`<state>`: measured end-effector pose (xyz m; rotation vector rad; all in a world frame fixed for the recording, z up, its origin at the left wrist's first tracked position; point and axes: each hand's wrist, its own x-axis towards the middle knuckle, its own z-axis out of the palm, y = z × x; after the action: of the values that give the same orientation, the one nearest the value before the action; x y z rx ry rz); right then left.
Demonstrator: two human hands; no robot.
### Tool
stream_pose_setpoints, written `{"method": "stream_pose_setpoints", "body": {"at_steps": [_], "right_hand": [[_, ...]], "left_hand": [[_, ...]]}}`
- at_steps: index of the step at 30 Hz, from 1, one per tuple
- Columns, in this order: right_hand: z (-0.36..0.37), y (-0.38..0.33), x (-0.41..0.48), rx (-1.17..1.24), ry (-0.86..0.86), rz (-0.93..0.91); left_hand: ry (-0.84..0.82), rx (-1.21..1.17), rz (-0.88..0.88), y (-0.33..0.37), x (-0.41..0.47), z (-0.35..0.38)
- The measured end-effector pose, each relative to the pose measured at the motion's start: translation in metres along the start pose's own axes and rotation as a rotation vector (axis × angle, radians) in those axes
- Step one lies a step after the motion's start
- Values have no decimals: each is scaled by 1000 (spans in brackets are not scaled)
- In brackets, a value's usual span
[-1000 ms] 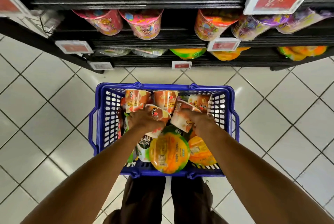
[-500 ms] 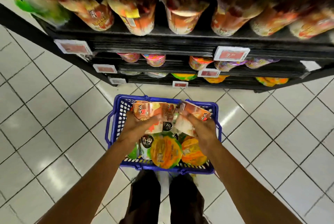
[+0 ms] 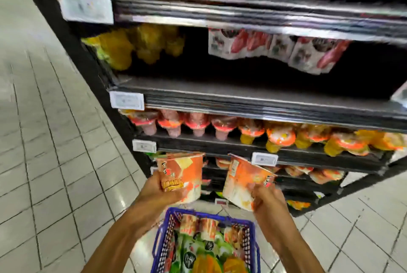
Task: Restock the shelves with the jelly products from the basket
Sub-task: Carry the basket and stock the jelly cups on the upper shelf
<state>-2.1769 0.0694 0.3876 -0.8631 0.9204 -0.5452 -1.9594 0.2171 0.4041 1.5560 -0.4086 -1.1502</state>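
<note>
Jelly cup point(image 3: 182, 173) in left hand point(image 3: 160, 191), gripped, 9 o'clock of 2nd cup point(image 3: 244, 181) | 2nd cup tilted, gripped by right hand point(image 3: 267, 199) | both above basket point(image 3: 176, 210) at 6 o'clock | shelves point(image 3: 242, 98) at 12 o'clock, stocked

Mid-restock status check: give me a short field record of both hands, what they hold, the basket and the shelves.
left hand: fingers grip the left jelly cup, roughly upright
right hand: fingers grip the right jelly cup, tilted
basket: blue, below the hands, more cups and packs inside
bare shelf: black, open space at mid height
stocked row: cups lined up on the shelf beneath it
image: motion blur, labels unreadable
</note>
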Motion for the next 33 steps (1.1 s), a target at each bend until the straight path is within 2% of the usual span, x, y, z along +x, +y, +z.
{"method": "stream_pose_setpoints", "body": {"at_steps": [4,12,22,33], "right_hand": [[59,-71,-41,-93,-54,-256],[161,-217,-121,-123,35,-760],[192,-369,-182,-154,12,-1107],[222,-549,-215,-227,9,-1440]], "left_hand": [[42,48,228,91,-40,-27],[118,123,661,264,-110,-55],[171,123,964,428,-164,-23],[257,238,1330,600,-210,35]]}}
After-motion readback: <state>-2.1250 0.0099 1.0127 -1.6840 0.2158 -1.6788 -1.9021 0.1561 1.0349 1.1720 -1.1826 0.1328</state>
